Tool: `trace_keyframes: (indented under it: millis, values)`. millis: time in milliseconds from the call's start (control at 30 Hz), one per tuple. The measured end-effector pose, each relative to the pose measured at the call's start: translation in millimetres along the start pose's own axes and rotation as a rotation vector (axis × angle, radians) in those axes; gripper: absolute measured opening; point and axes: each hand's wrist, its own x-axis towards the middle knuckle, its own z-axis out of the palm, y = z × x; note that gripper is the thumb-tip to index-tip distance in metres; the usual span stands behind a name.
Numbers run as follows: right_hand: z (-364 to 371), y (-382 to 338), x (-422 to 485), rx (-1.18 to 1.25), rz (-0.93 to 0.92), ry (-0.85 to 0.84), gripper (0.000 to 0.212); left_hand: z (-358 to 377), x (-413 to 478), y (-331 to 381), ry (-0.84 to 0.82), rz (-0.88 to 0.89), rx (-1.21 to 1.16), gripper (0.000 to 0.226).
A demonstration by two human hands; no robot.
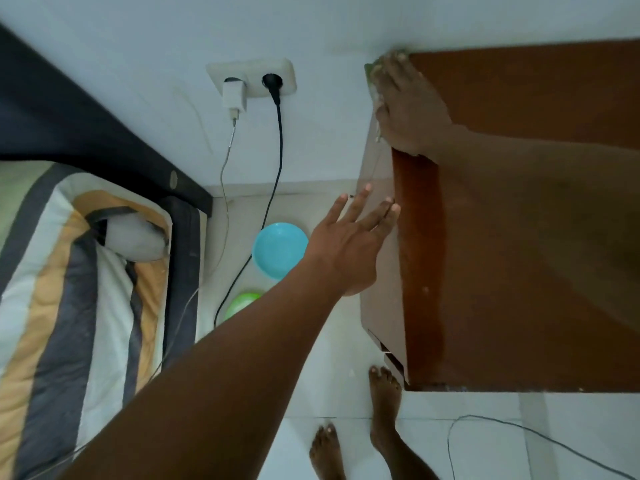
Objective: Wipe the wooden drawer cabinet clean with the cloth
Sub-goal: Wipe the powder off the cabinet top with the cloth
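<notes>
**Cloth pressed at the cabinet's far corner**

The cabinet (pixel 519 237) is seen from above, filling the right of the frame. At its upper left corner the cloth (pixel 373 85) is pressed down under the right hand (pixel 407 105), whose fingers are laid flat over it; a strip of cloth shows along the edge. The left hand (pixel 346 247) is held wide open at mid-frame, nothing gripped, its fingertips at the cabinet's side panel; contact cannot be told. A wall socket (pixel 252 77) is seen at upper centre, a blue bowl (pixel 277 251) and a green bowl (pixel 242 303) on the floor below it, and a striped blanket (pixel 69 271) at the left.
</notes>
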Motion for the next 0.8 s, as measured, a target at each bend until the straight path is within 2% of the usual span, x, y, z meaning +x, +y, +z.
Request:
trace_keyframes:
  millis: [133,467,567,700,800]
  values:
    - [1.7,-10.2,-54.9,0.007,0.048,-0.073,0.065,-2.4,-2.5,4.9,-0.020,-0.018,-0.029,0.089]
    - [18.7,-33.1,-238.6,0.033,0.119,-0.071,0.063,-3.6,-5.8,13.1,-0.019,-0.060,-0.078,0.092]
    - [23.5,-54.0,-299.2,0.037,0.066,-0.060,0.060,-3.3,-6.9,16.1,-0.012,-0.068,-0.071,0.090]
    - [33.1,-67.3,-368.1,0.176,-0.018,-0.008,0.053,-9.0,-9.1,24.5,-0.019,-0.096,-0.035,0.088]
    - [36.4,-67.2,-405.2,0.187,-0.091,0.068,0.069,-4.2,-18.1,38.7,-0.012,-0.108,-0.023,0.087]
